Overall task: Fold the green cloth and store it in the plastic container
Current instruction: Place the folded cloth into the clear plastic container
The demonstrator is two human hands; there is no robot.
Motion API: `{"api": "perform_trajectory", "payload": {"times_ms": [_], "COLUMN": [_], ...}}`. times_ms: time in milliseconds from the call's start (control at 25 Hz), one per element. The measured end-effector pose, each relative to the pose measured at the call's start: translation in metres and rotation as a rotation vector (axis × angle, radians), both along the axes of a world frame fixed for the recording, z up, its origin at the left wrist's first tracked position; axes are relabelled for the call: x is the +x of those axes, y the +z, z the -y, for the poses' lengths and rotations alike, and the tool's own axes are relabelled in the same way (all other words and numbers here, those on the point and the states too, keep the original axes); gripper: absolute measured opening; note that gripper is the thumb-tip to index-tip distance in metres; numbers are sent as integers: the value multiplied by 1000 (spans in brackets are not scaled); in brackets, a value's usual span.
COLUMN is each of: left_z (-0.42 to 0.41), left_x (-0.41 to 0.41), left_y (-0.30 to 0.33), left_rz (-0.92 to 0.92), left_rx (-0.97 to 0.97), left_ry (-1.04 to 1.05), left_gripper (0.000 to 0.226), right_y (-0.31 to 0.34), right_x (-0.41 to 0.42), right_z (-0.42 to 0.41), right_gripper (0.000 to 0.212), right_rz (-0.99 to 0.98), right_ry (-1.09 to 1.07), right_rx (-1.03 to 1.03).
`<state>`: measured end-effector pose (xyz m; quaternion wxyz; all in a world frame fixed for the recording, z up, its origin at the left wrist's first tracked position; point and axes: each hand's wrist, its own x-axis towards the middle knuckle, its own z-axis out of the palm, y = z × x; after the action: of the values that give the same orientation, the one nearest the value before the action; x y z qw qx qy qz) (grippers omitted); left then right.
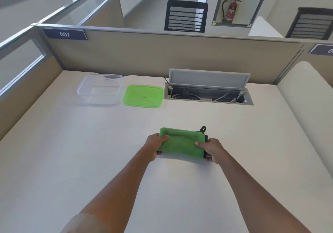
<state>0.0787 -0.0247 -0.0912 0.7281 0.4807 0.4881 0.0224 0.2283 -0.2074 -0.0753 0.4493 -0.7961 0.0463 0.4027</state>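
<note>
Head view, 1 item lot. Green fuzzy microfibre cloth w/ black edging and black hang loop [182, 143]: folded to a thick rectangle, several layers showing at far edge, lying near-centre on white matte bench [90, 151]. Left hand [156, 145] pinches the cloth's left short end, thumb on top, fingers under; right hand [211, 149] pinches the right, black-trimmed end the same way; both closed on fabric. Clear rectangular plastic container, rounded corners, thin glossy walls [100, 89]: open, nothing visible inside, at far left of bench, well apart from cloth. Translucent green flat plastic lid w/ centre dimple [143, 95]: just beside container, on its right. Grey metal cable tray, flap raised [209, 93]: right of lid, cables inside. Risks (est.): soft pile, layers may slip or spring open on lift if either pinch misses the lower plies; folded length looks close to container's width, so an end could bunch on the rim; light container may skid if pushed.
</note>
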Motion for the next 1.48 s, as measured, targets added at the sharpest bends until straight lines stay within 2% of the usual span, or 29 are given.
{"api": "perform_trajectory", "payload": {"times_ms": [280, 440, 600, 720, 880, 1080, 1280, 1480], "left_z": [-56, -106, -173, -225, -300, -382, -439, -462], "left_x": [-27, -50, -75, -91, -103, -100, -92, -79], "left_y": [3, 8, 20, 37, 63, 87, 87, 73], "left_rz": [43, 57, 56, 49, 8, -16, -104, -296], "left_rx": [-32, 9, 123, 286, 464, 587, 643, 750], "left_ry": [-52, -46, -26, -53, -37, 35, 65, 18], "left_gripper": [16, 17, 11, 10, 23, 31, 35, 32], "right_y": [9, 14, 24, 37, 59, 86, 89, 70], "right_x": [-23, -41, -58, -64, -69, -66, -52, -45], "right_z": [-46, -99, -171, -223, -300, -387, -451, -481], "right_gripper": [23, 22, 19, 18, 17, 10, 16, 24], "right_rz": [-50, 19, 68, 95, 138, 266, 381, 472], "right_ry": [27, 29, 81, 120, 190, 243, 330, 401], "right_rx": [10, 73, 120, 147, 213, 261, 177, 50]}}
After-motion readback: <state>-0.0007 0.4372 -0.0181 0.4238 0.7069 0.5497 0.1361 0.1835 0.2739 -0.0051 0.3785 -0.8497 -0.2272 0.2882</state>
